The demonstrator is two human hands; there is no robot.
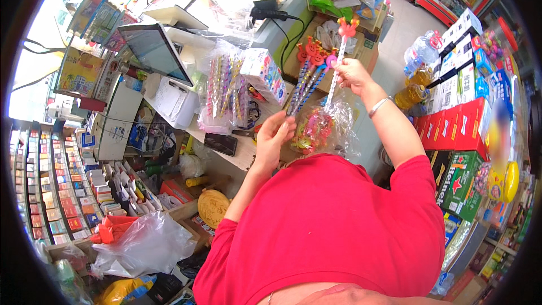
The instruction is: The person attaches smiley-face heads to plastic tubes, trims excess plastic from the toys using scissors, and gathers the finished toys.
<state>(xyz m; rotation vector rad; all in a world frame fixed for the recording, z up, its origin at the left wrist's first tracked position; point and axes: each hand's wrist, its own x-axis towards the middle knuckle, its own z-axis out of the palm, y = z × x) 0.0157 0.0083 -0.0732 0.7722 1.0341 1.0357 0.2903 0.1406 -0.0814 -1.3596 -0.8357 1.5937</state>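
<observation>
White patterned stick (342,48) with a pink topper (346,27), pinched in the right hand (353,74). The right thumb and fingers are closed on the shaft below the topper, presumably because the slim shaft suits a pinch better than the bulky ornament. The stick's lower end points down below these fingers, over the clear plastic bag (345,128); whether it touches the bag cannot be told.

Left of the right fingers, a bundle of striped sticks (305,86) slants upward from the left hand (275,135). The left fingers appear drawn in around the lower ends, with little gap; the exact contact is partly hidden. Held at the base, the shafts fan slightly and leave their mostly red toppers (316,55) apart from the grip, probably since the wide ornaments push one another outward.

Beyond the left fingertips, to the left, are a coloured carton (263,75) and wrapped sticks (226,87); the wrapping likely keeps the slender shafts together. A dark phone (221,144) lies nearer, left of the left fingers.
</observation>
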